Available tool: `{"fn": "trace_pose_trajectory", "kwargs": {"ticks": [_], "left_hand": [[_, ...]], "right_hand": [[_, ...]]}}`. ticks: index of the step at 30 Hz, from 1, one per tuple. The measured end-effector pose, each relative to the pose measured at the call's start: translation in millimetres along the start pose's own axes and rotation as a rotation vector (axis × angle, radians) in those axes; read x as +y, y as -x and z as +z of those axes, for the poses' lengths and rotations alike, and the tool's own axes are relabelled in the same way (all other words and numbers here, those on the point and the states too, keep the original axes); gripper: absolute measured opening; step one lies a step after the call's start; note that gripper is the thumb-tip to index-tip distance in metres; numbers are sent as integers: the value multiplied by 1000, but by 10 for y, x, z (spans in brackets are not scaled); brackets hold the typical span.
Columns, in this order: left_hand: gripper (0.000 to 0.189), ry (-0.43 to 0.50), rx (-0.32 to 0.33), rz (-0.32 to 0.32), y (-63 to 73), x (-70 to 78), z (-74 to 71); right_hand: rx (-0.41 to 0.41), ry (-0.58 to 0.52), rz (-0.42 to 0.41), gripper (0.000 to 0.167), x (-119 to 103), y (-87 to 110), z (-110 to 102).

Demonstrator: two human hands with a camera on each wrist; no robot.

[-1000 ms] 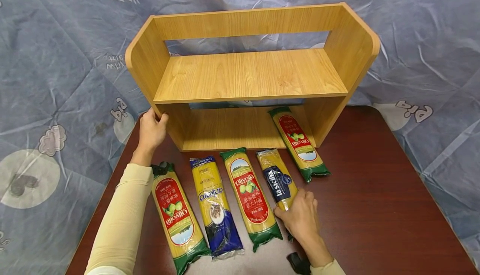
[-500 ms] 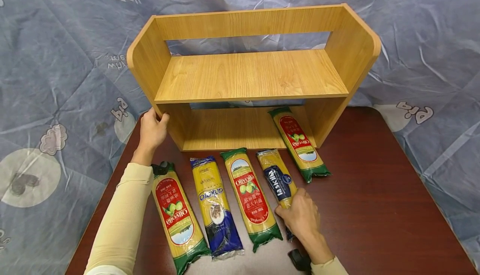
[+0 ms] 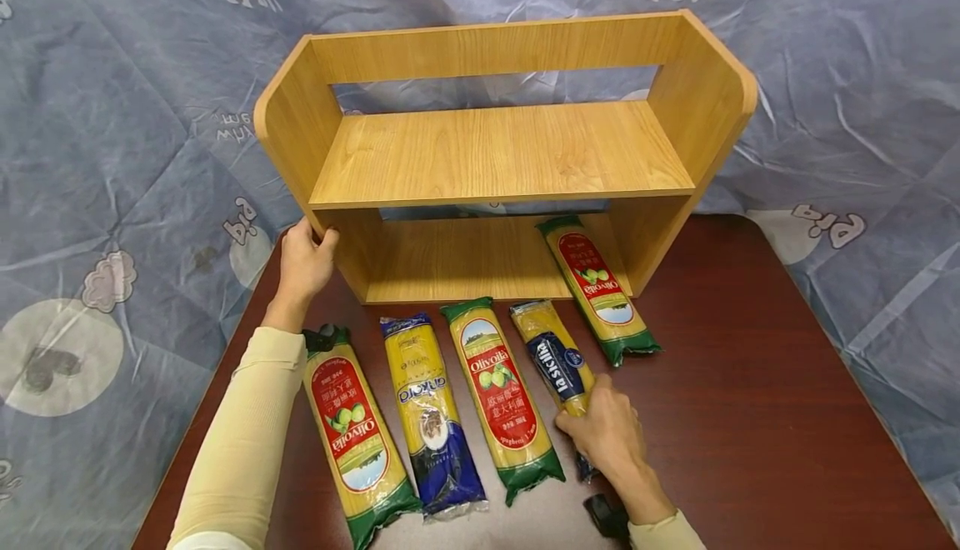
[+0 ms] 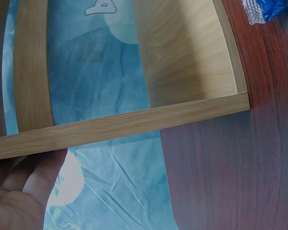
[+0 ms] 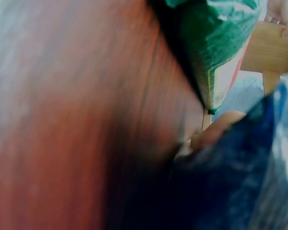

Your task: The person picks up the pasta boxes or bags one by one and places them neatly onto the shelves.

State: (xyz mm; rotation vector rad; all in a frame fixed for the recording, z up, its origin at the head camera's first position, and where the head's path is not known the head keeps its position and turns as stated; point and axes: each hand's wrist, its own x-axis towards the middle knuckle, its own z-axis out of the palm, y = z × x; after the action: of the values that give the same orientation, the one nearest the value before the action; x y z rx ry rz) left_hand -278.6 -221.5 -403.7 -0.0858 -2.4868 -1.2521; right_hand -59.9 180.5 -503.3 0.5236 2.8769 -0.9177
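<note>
My left hand [image 3: 306,265] grips the left side panel of a wooden two-tier shelf [image 3: 498,154], thumb on the inner face. In the left wrist view its fingers [image 4: 31,175] lie behind the panel's front edge [image 4: 120,124]. My right hand [image 3: 609,432] holds the lower part of a yellow spaghetti pack with a dark blue "la sicilia" label [image 3: 558,367], thumb on its left side. The pack's blue end [image 5: 230,177] fills the lower right of the right wrist view. Beside it, a green-ended Olivoilà spaghetti pack [image 3: 592,279] leans out of the lower shelf.
Left of the held pack lie a red-labelled Olivoilà pack [image 3: 504,396], a blue and yellow ankara pack [image 3: 431,417] and another Olivoilà pack [image 3: 356,433]. They rest on a dark red table [image 3: 765,383]. A grey-blue printed cloth [image 3: 135,158] hangs behind.
My right hand has shifted slightly to the right with the lower end of the la sicilia pack, while its top end edges left. My left hand stays on the shelf panel.
</note>
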Motion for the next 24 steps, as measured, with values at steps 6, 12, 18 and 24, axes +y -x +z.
{"fn": "trace_pose_trajectory", "kwargs": {"ticks": [6,12,18,24], "left_hand": [[29,5,1,10,3,-6,-4],[28,-5,2,13,3,-10,-1],[28,10,0,12,11,-5,3],[28,21,-3,15,10,5,7]], "right_hand": [[-13,-46,6,70,8,20,-22],[-6,-63,-5,75,24,58,-83],[20,-64,-40,79,-20,118,-293],[49,-61,-67,82,-113,212,-541]]}}
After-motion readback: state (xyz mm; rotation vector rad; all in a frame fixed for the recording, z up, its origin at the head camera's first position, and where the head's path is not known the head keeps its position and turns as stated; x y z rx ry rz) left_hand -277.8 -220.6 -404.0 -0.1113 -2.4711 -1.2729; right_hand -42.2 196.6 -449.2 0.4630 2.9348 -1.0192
